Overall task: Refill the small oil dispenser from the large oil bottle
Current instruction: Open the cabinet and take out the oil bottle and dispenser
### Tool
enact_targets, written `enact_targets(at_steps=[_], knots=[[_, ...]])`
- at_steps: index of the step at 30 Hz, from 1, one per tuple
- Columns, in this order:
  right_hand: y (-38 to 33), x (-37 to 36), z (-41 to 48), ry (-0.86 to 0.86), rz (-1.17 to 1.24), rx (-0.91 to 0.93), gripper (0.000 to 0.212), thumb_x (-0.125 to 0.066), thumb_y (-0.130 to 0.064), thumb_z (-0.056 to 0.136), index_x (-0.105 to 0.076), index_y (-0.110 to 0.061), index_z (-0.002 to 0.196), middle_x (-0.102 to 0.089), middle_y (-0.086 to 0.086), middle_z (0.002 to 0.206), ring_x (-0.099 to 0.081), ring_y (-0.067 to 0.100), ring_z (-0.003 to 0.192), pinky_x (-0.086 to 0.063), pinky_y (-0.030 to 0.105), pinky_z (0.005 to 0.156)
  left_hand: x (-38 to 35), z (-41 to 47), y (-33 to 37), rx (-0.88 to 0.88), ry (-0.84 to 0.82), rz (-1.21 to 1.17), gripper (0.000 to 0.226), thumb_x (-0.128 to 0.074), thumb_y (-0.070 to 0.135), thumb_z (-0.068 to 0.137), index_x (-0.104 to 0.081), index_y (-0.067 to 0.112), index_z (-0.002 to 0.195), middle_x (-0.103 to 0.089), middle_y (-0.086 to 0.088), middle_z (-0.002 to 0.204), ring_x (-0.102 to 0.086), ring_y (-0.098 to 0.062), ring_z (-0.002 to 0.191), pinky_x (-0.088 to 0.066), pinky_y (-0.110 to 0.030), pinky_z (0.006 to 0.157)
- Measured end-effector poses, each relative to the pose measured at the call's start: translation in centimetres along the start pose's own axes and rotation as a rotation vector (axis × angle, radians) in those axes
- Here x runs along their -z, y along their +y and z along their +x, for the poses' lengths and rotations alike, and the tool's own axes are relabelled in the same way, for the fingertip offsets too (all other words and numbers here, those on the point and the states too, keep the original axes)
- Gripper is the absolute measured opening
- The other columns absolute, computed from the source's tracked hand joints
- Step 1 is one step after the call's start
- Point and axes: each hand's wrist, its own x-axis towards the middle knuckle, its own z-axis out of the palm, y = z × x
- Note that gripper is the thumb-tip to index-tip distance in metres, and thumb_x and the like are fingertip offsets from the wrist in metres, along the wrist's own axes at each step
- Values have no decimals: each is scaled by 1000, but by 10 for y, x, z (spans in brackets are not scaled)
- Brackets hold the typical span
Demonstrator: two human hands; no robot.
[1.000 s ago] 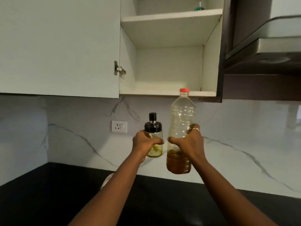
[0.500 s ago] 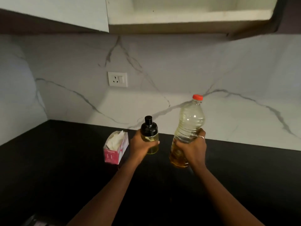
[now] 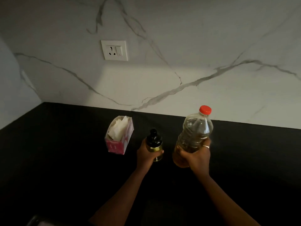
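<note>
The small oil dispenser (image 3: 154, 143) is a glass jar with a black pump cap and a little yellow oil at the bottom. My left hand (image 3: 146, 154) grips it around the glass body, just over the black counter. To its right is the large oil bottle (image 3: 194, 132), clear plastic with a red cap on and amber oil low down. My right hand (image 3: 194, 156) grips its lower half; a ring shows on one finger. The bottle leans slightly to the right. Both bottom ends are partly hidden by my fingers.
A pink tissue box (image 3: 119, 136) with white tissue stands on the black counter (image 3: 65, 152) left of the dispenser. A white wall socket (image 3: 114, 50) sits on the marble backsplash. The counter meets a side wall at the far left.
Both hands have come down from in front of the open cupboard to just above the counter, still holding the dispenser and the bottle. The cupboard has left the view.
</note>
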Motion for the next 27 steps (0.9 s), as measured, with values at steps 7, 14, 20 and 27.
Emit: enact_targets(at_steps=[7, 14, 20, 27], knots=[[16, -10, 15, -65, -15, 0, 101, -87, -16, 55, -27, -20, 136, -47, -10, 117, -49, 1, 101, -37, 17, 83, -15, 7, -15, 30, -6, 41, 79, -84, 15, 61, -46, 17, 130, -59, -4, 123, -54, -21, 115, -43, -33, 98], [29, -20, 24, -111, -9, 6, 100, -88, -20, 54, -28, -20, 134, -52, -4, 120, -53, 8, 104, -40, 21, 85, -15, 10, -24, 63, 83, 13, 77, -82, 14, 62, -47, 15, 131, -59, -6, 124, -54, -23, 117, -41, -42, 102], [38, -28, 23, -120, -12, 0, 102, -88, -22, 53, -28, -21, 135, -52, -2, 122, -53, 11, 107, -41, 26, 88, -11, 13, -31, 44, 92, 16, 78, -83, 13, 61, -47, 16, 130, -59, -4, 124, -53, -21, 117, -40, -32, 100], [35, -27, 24, -162, -60, 0, 103, -89, -27, 51, -27, -23, 135, -48, -4, 124, -49, 6, 106, -38, 23, 87, -12, 16, -36, 37, 74, 2, 78, -83, 15, 61, -46, 18, 131, -59, -3, 123, -54, -20, 115, -40, -29, 97]])
